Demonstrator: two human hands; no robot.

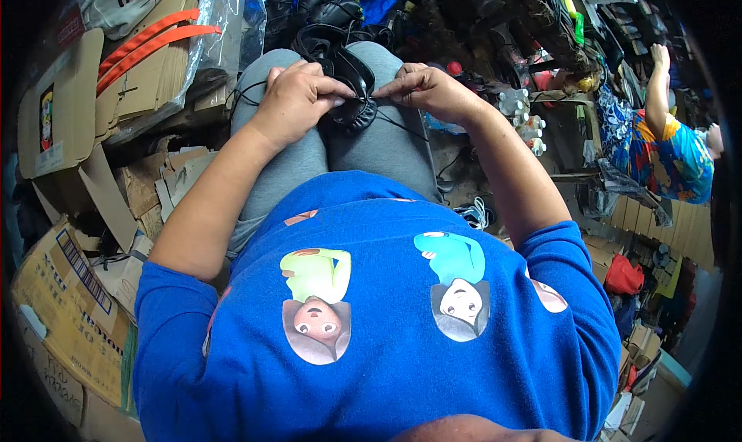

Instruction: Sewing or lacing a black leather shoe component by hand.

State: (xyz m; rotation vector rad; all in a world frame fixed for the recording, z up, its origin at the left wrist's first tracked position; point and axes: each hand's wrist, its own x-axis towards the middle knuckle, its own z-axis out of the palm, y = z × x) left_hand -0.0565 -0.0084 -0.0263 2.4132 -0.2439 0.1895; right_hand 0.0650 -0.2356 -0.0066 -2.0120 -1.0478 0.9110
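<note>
On my lap lies a black shoe-like piece [353,69] with a strap-like loop at its far end. Its near end is rounded and gathered in small pleats. My left hand [297,94] comes over my left thigh, thumb and forefinger pinched at the piece's middle. Opposite it, my right hand [417,88] pinches at the same spot, fingertips almost meeting the left ones. Black thread [402,127] trails from this spot across my right thigh, and another dark strand curls beside my left knee. The fingers partly hide the thread between them.
Cardboard boxes [66,109] and flattened card crowd my left, with two orange strips [147,44] on top. Black items pile up beyond my knees. Small bottles [532,125] stand to the right. Farther right is another person in a colourful shirt [672,156].
</note>
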